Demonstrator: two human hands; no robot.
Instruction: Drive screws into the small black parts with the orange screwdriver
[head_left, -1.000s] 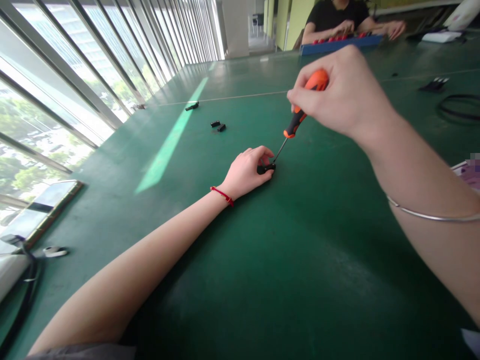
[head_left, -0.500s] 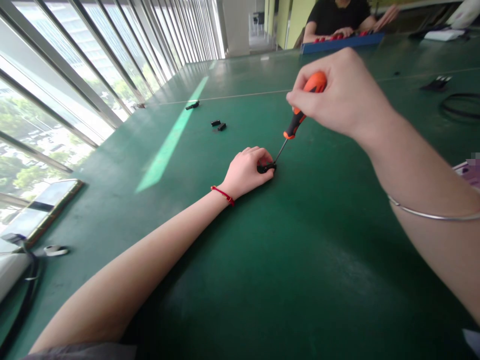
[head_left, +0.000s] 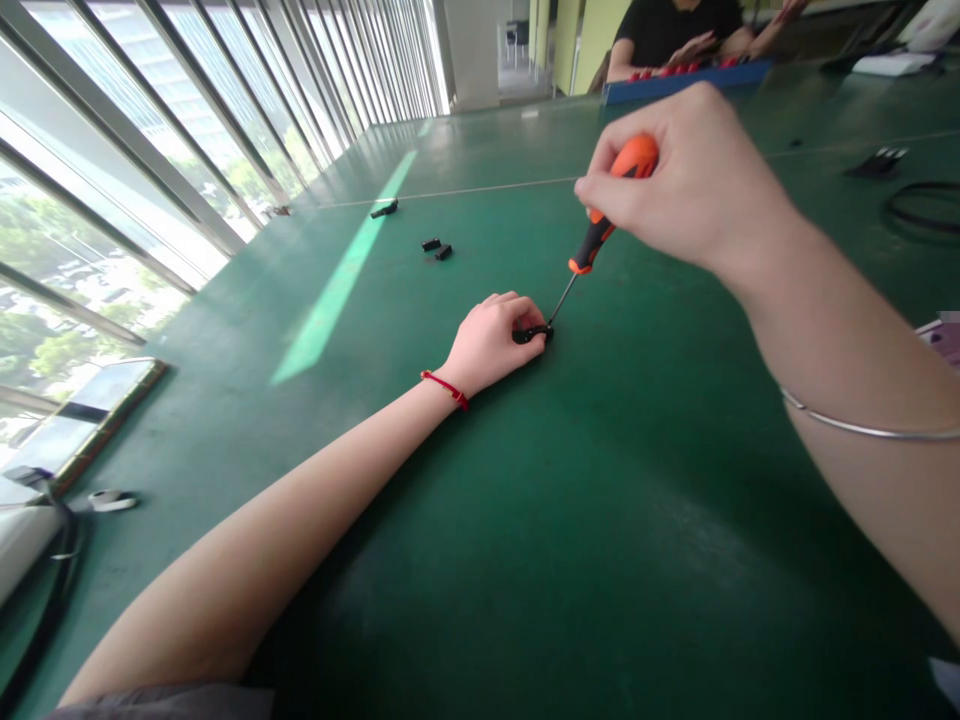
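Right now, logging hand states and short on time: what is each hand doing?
Left hand: closed, pinning a small black part to the green table.
Right hand: closed around the orange screwdriver, tip at the part.

near middle: I see bare green table (head_left: 570,560) between the two forearms, open for a hand to pass.
centre: my left hand (head_left: 491,342) pins a small black part (head_left: 534,333) on the table; the screwdriver (head_left: 600,225) slants down onto it from my right hand (head_left: 690,185), closing that spot from the right and above.
far left: three small black pieces (head_left: 436,248) lie scattered, with open table around them.
near left edge: a tray (head_left: 90,420) and a cable (head_left: 52,590) block the corner.
far right: a black cable loop (head_left: 926,210) and a black clip (head_left: 874,163) take up room.
far end: another person's hands (head_left: 694,48) at a blue rack (head_left: 682,80).
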